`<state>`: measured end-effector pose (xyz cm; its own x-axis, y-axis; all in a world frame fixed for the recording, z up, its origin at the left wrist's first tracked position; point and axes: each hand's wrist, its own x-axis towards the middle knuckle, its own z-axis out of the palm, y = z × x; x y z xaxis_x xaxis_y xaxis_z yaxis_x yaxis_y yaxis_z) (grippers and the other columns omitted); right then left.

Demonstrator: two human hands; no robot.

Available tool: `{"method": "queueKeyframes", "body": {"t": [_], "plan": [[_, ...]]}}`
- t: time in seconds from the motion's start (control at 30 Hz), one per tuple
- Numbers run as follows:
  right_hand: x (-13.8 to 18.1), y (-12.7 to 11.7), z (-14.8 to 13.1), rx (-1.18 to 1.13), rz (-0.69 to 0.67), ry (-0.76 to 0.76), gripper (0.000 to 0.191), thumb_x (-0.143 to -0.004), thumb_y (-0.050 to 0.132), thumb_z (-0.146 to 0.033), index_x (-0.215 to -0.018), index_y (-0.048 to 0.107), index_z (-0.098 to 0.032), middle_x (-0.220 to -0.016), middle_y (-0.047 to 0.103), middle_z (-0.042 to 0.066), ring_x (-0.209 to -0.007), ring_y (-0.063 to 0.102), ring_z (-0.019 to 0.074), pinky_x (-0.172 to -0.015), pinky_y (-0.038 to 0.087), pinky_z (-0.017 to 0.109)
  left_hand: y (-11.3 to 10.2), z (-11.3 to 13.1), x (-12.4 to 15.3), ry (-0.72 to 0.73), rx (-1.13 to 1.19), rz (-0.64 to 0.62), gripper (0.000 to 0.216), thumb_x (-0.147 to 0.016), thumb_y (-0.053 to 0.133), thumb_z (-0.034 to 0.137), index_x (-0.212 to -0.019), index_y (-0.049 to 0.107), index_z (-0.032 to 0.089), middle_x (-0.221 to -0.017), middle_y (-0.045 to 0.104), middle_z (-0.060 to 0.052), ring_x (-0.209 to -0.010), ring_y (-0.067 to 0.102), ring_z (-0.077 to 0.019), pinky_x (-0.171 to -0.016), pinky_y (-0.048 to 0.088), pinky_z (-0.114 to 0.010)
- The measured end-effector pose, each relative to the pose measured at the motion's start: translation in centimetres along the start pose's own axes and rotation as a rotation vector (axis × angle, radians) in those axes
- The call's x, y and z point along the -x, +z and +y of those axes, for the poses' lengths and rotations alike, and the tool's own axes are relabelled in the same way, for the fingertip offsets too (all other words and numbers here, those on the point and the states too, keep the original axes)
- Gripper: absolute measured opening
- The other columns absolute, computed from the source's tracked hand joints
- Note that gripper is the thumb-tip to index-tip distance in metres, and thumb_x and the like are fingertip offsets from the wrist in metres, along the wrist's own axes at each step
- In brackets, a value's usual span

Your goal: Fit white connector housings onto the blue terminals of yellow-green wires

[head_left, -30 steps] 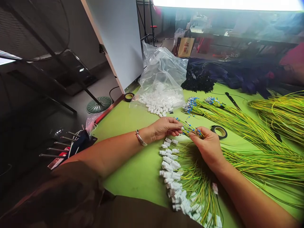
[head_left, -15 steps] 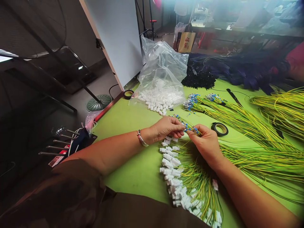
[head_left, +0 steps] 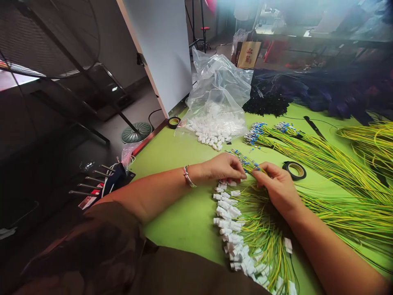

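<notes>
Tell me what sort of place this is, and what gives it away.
Probably a small workshop for assembling wires: bundles of yellow-green wires lie on a green table, beside a row of white connectors and a clear plastic bag of white pieces.

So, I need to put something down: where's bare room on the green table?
Bare: green tabletop between the left forearm, white connectors and dark clothing; another patch between that forearm, the left tape roll and the clear bag. Crowded: the right side, spread with yellow-green wires.
</notes>
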<state>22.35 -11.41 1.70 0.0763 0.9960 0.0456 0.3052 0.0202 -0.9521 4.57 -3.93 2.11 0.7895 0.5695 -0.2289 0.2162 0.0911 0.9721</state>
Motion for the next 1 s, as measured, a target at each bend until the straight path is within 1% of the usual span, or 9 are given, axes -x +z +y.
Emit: {"method": "queueKeyframes", "body": {"t": [0.13,0.23,0.3,0.4,0.47,0.53,0.67,0.83,1.0], "plan": [[-0.4,-0.6,0.6,-0.153,0.084,0.032,0.021,-0.078,0.066,-0.037,-0.069,0.062,-0.018,-0.054,0.054,-0.002,-0.052,0.047,0.0115,-0.055,0.038,0.026,1.8,1.1,1.3,0.193,-0.370,-0.197,0.006,-0.065,0.072,0.009,-0.066,0.071,0.015,-0.062,0.067,-0.001,-0.053,0.057,-0.0096,-0.052,0.042,-0.020],[-0.5,-0.4,1.1,-0.182,0.074,0.061,0.021,-0.075,0.069,-0.038,-0.080,0.067,-0.018,-0.053,0.053,-0.003,-0.047,0.044,0.0104,-0.048,0.035,0.025,2.0,2.3,1.9,0.259,-0.570,-0.297,0.007,-0.073,0.069,0.016,-0.069,0.073,0.019,-0.066,0.068,-0.002,-0.057,0.058,-0.0106,-0.056,0.041,-0.021],[-0.4,-0.2,1.3,-0.188,0.082,0.075,0.027,-0.072,0.072,-0.038,-0.090,0.067,-0.018,-0.055,0.055,-0.003,-0.046,0.043,0.0099,-0.045,0.034,0.024,0.6,2.9,1.8,0.252,-0.689,-0.153,0.013,-0.079,0.063,0.021,-0.072,0.073,0.018,-0.068,0.068,-0.002,-0.060,0.056,-0.0106,-0.060,0.040,-0.022],[-0.3,0.0,1.3,-0.230,0.115,0.080,0.032,-0.069,0.073,-0.037,-0.094,0.065,-0.019,-0.058,0.058,-0.004,-0.046,0.046,0.0099,-0.046,0.038,0.024,-2.8,2.8,0.9,0.185,-0.898,0.372,0.017,-0.081,0.058,0.023,-0.076,0.073,0.016,-0.072,0.067,-0.005,-0.065,0.055,-0.0133,-0.064,0.039,-0.025],[-0.3,0.0,1.2,-0.252,0.108,0.087,0.027,-0.069,0.072,-0.036,-0.088,0.064,-0.019,-0.059,0.059,-0.003,-0.047,0.047,0.0099,-0.047,0.039,0.024,-4.7,2.2,0.2,0.143,-1.018,0.588,0.018,-0.082,0.058,0.025,-0.085,0.072,0.015,-0.080,0.066,-0.007,-0.073,0.056,-0.0166,-0.070,0.040,-0.028],[-0.4,0.1,1.0,-0.253,0.093,0.097,0.022,-0.070,0.071,-0.035,-0.080,0.062,-0.018,-0.056,0.057,-0.003,-0.046,0.045,0.0091,-0.045,0.037,0.023,-5.5,1.2,-0.3,0.122,-1.122,0.614,0.020,-0.081,0.058,0.027,-0.087,0.071,0.014,-0.085,0.064,-0.009,-0.077,0.056,-0.0189,-0.072,0.041,-0.031],[-0.4,0.2,0.9,-0.226,0.123,0.084,0.020,-0.070,0.069,-0.034,-0.076,0.059,-0.018,-0.049,0.045,-0.007,-0.041,0.033,0.0065,-0.039,0.024,0.022,-5.1,-0.4,-0.8,0.140,-1.270,0.535,0.022,-0.085,0.051,0.023,-0.080,0.070,0.013,-0.089,0.060,-0.011,-0.083,0.055,-0.0196,-0.073,0.042,-0.031],[-0.2,0.2,0.7,-0.186,0.124,0.078,0.020,-0.070,0.069,-0.034,-0.076,0.059,-0.018,-0.059,0.050,-0.005,-0.044,0.035,0.0068,-0.041,0.026,0.023,-5.1,-0.8,-1.0,0.217,-1.341,0.449,0.026,-0.086,0.045,0.012,-0.087,0.070,0.015,-0.085,0.062,-0.010,-0.086,0.054,-0.0194,-0.077,0.043,-0.030],[-0.1,0.3,0.6,-0.187,0.117,0.058,0.017,-0.072,0.068,-0.034,-0.074,0.061,-0.018,-0.059,0.052,-0.005,-0.045,0.034,0.0068,-0.044,0.027,0.023,-4.7,0.3,-0.7,0.335,-1.142,0.605,0.026,-0.089,0.045,0.018,-0.096,0.070,0.014,-0.092,0.065,-0.012,-0.093,0.056,-0.0207,-0.085,0.043,-0.034]]}}
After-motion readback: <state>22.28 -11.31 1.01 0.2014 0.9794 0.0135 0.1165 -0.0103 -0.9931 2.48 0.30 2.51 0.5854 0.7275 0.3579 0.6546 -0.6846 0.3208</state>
